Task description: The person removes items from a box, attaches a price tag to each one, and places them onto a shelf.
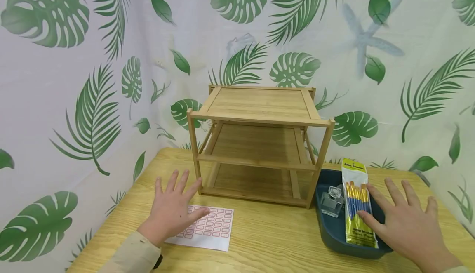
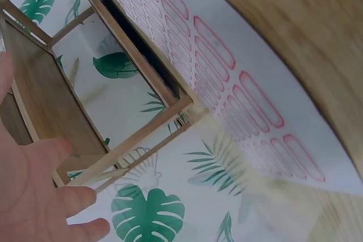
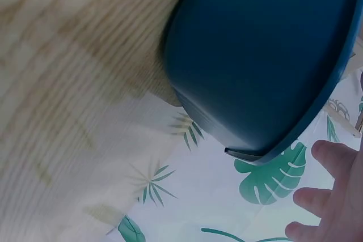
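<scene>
My left hand [image 1: 174, 209] hovers with spread fingers over a white label sheet [image 1: 211, 225] printed with red-bordered labels. In the left wrist view, that sheet [image 2: 244, 94] lies on the wood beside the hand [image 2: 34, 191]. My right hand [image 1: 410, 219] is spread above the right side of a dark blue bin [image 1: 334, 238]; whether it touches anything is unclear. Inside the bin are a packet of artist brushes [image 1: 357, 207], leaning on the rim, and a clear glass bottle [image 1: 331, 202] with a faceted stopper. The right wrist view shows the bin's outer wall [image 3: 249, 55] near my fingers [image 3: 334, 157].
A three-tier wooden shelf rack [image 1: 256, 118] stands at the middle back of the wood-grain table [image 1: 274, 244]. Leaf-patterned white cloth [image 1: 237, 38] hangs behind the table and along its left side.
</scene>
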Motion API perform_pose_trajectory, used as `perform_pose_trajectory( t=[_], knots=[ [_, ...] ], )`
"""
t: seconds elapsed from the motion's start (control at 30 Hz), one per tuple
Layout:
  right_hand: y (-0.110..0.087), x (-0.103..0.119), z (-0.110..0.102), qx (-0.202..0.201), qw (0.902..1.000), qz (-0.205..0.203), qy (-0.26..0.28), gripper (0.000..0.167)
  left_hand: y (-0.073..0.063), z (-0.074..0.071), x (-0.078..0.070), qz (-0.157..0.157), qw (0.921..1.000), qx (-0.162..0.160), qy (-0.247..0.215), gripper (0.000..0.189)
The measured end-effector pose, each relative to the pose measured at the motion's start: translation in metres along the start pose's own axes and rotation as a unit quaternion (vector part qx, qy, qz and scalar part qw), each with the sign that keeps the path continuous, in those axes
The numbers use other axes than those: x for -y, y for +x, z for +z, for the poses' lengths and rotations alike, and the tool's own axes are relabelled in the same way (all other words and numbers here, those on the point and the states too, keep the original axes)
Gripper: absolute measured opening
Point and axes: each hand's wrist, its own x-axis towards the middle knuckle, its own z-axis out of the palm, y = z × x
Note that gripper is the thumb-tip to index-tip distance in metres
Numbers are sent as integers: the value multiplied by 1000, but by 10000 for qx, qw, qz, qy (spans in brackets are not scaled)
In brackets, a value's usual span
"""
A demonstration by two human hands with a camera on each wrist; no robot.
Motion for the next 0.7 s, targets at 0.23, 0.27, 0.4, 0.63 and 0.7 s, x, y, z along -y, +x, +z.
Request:
perform_pose_trajectory(
  t=[0.23, 0.27, 0.4, 0.63, 0.7],
  knots=[
    [1, 2, 1, 96, 9998, -112, 107, 82, 4, -3, -12, 199, 9993, -169, -282, 86],
    [2, 1, 1, 121, 9998, -114, 140, 80, 6, -4, -15, 231, 9990, -172, -351, 86],
    [4, -3, 4, 360, 9985, -31, 419, 77, 13, -6, -32, 351, 9965, -133, -750, 88],
    [13, -15, 9, 717, 9881, 139, 1352, 77, 28, -11, -71, 606, 9743, 80, -2166, 89],
    [17, -19, 10, 856, 9807, 176, 1747, 79, 33, -12, -84, 624, 9614, 237, -2670, 90]
  ],
)
